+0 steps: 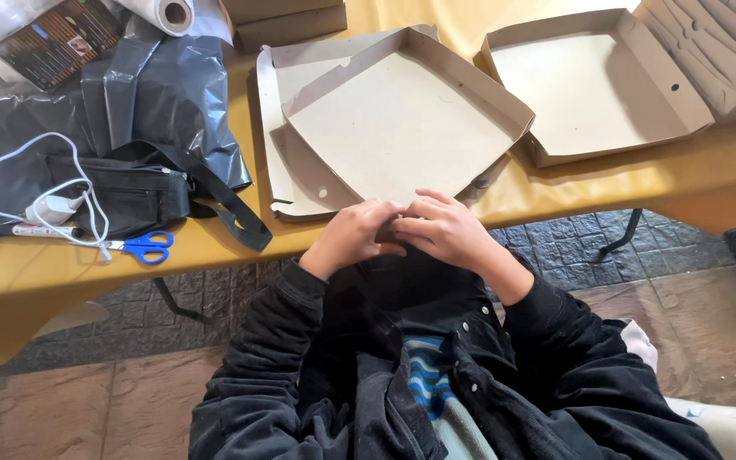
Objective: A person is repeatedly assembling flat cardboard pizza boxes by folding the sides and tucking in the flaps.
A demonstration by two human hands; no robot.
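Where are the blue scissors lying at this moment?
In the head view, the blue scissors lie at the left, near the front edge of the yellow table, just below the black pouch and beside the white cable.

Black corduroy jacket (317,375), snap buttons, blue wavy-striped top (429,375)

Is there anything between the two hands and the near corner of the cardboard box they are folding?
Nothing visible. The left hand and right hand meet at the near corner of the box, fingers touching it. The scissors and black bag lie off to the left, apart from the hands.
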